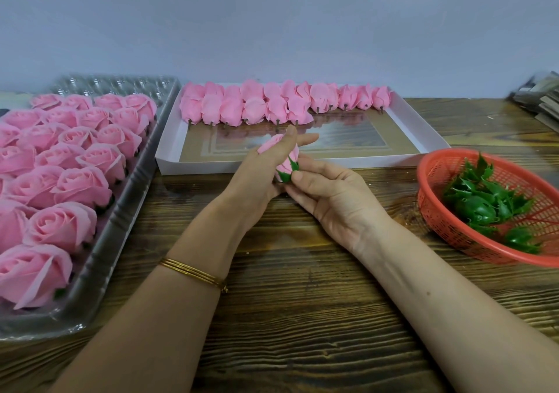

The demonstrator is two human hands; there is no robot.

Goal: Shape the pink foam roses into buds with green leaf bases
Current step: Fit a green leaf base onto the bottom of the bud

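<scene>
The bud [272, 145] sits between my two hands, above the table [302, 302] and just in front of the near edge of the box [169, 156]. Its pink tip points away to the left, and its leaf base [287, 173] faces my right palm.

To do this step well, I judge the petals must stay wrapped tight while the base goes on. So I squeeze evenly all round, without denting the foam, and seat the green cup square on the bottom. Then I smooth each leaf point up flat against the pink. A crooked cup would let the outer petals spring open again.

My left hand [257, 181] is curled round the body of the bud, with the thumb hidden behind it. The forefinger lies fairly straight along the top, so the grip is closed but not hard. My right hand [332, 202] is half closed. Its thumb and first fingers pinch the leaf base from below, and the other fingers hang loosely curled and hold nothing.

Beyond my fingers, a row of buds [272, 105] lies along the far side of the box. To the left, a tray [121, 226] holds the open roses [75, 184] waiting their turn. To the right stands a basket [438, 162] with the spare leaves [484, 202], well within reach. A bangle [193, 271] rings my left wrist.
</scene>
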